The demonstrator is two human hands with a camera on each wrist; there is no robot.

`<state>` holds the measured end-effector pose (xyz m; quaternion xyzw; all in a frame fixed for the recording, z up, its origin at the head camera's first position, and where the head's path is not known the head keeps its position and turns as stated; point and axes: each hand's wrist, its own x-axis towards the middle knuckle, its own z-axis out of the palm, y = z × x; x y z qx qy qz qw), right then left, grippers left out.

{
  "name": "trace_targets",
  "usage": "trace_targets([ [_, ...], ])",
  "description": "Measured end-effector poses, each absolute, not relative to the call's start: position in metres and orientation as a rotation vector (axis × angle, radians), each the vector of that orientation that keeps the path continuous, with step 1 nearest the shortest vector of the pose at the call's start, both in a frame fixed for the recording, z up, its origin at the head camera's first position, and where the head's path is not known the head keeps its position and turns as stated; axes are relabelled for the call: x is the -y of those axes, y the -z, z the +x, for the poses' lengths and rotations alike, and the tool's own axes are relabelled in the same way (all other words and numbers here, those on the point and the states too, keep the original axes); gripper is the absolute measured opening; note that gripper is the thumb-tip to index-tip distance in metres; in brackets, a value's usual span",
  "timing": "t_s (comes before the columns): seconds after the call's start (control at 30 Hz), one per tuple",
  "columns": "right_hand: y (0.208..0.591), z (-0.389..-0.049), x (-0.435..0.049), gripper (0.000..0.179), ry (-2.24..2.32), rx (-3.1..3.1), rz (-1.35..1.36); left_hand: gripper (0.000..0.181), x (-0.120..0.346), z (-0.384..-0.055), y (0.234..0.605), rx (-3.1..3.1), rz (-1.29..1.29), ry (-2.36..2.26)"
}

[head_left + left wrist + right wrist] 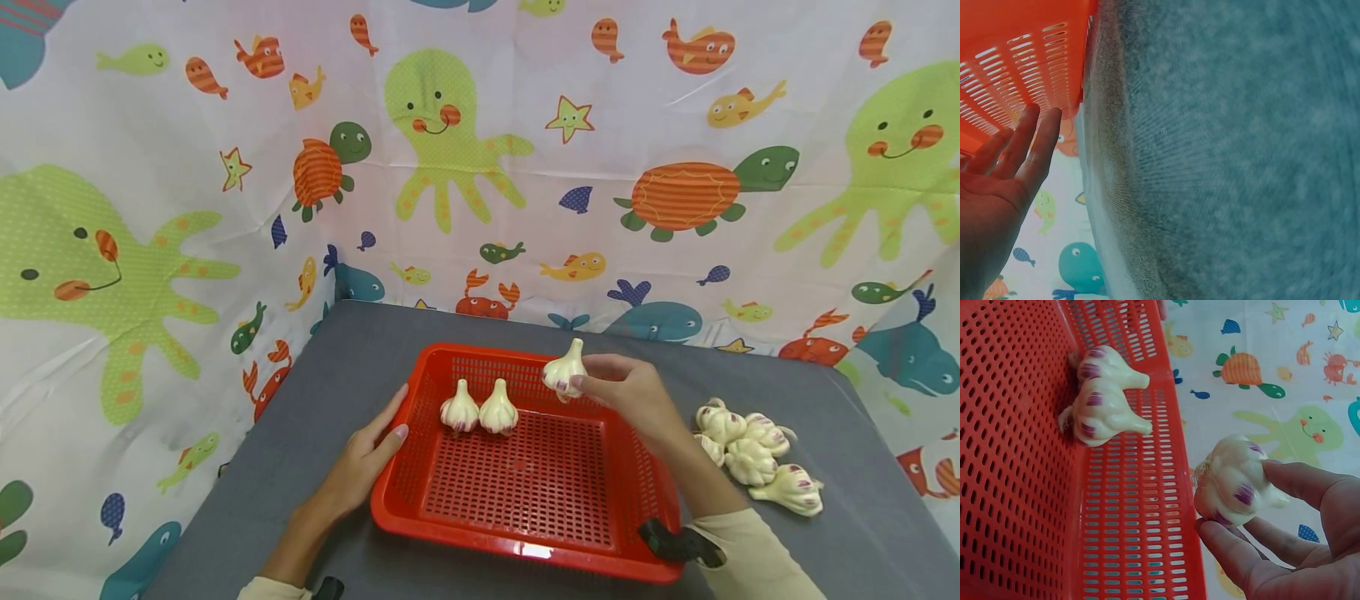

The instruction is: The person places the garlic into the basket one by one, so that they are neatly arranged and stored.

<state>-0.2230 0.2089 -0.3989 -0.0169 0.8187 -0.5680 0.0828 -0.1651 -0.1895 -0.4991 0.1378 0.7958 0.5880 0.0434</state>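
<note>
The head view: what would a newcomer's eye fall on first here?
Probably the bright red basket on the grey table, with two garlic bulbs upright side by side toward its far left corner. The right hand holds a third bulb by the basket's far rim. Behind, a white backdrop shows big green octopuses and orange turtles.

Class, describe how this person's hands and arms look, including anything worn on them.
The left hand and right hand are bare, with no gloves or rings visible. Pale cream sleeves end on the forearms, leaving the lower part uncovered. A black fitting sits by the right cuff; part of another shows near the left. No markings can be made out.
</note>
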Motion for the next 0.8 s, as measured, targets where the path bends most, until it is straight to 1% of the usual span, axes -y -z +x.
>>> trace_targets([
  [0.33, 0.406, -0.228, -0.199, 0.051, 1.741, -2.369, -0.054, 0.06, 0.191, -0.165, 0.5, -2.435, 0.421, -1.79],
  [0.6, 0.41, -0.231, -0.194, 0.047, 1.616, -2.45, -0.034, 0.06, 0.191, -0.165, 0.5, -2.447, 0.418, -1.773],
  [0.8, 0.413, -0.233, -0.191, 0.048, 1.495, -2.488, -0.065, 0.06, 0.191, -0.166, 0.499, -2.441, 0.41, -1.77],
])
